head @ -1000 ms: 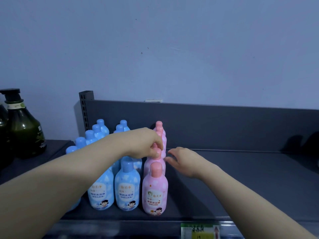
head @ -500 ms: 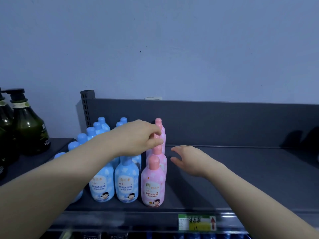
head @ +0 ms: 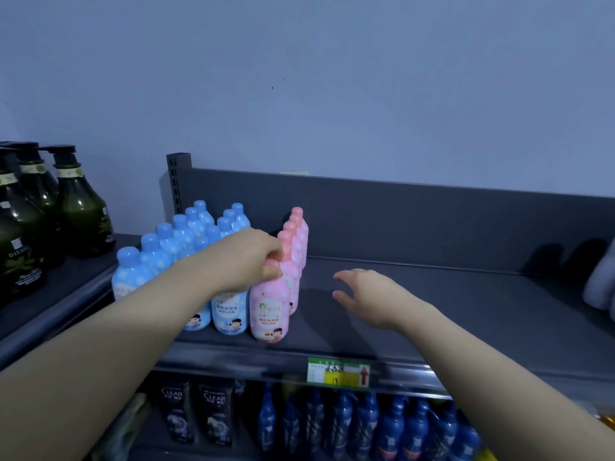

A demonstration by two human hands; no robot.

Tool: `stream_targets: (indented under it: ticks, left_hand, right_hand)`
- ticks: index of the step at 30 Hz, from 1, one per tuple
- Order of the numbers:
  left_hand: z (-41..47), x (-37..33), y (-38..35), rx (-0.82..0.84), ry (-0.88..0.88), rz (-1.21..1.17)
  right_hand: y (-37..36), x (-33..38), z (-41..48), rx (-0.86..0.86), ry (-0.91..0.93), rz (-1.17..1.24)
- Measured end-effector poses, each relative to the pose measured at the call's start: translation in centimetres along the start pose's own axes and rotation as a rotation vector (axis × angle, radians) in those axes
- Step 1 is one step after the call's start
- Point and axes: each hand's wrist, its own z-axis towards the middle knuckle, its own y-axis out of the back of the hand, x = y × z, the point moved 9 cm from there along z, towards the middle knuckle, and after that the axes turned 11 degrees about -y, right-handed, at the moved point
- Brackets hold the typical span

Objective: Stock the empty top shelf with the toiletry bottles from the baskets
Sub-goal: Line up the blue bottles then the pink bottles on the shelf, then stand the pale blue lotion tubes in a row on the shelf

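Grey top shelf (head: 432, 311) spans the frame's middle. Blue bottles (head: 173, 247) and a pink row (head: 296, 234) crowd its left-centre. Left grip (head: 253, 261) pinches the front pink bottle (head: 269, 311) by its cap; right grip (head: 369, 294) hovers released beside it. A careless nudge could, I judge, topple the tight row like dominoes.

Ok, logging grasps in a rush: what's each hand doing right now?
Left hand: gripping the cap of the front pink bottle.
Right hand: open, holding nothing.
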Motion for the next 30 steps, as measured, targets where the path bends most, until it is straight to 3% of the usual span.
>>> stream_targets:
  ticks: [5, 12, 20, 30]
  left_hand:
    - [-0.1, -2.3, 0.3, -0.076, 0.005, 0.054]
    - [2.7, -13.4, -2.2, -0.155, -0.191, 0.082]
    - [5.5, -29.5, -10.6, -0.065, -0.459, -0.006]
    - [4.5, -46.6, -25.1, 0.184, -0.701, -0.162]
  right_hand:
    - [0.6, -1.8, -2.4, -0.035, -0.007, -0.022]
    - [1.5, -8.6, -7.7, -0.108, -0.091, -0.004]
    - [0.3, -21.9, -19.1, -0.127, -0.321, -0.03]
    - [-8.7, -36.2, -33.8, 0.029, -0.659, 0.049]
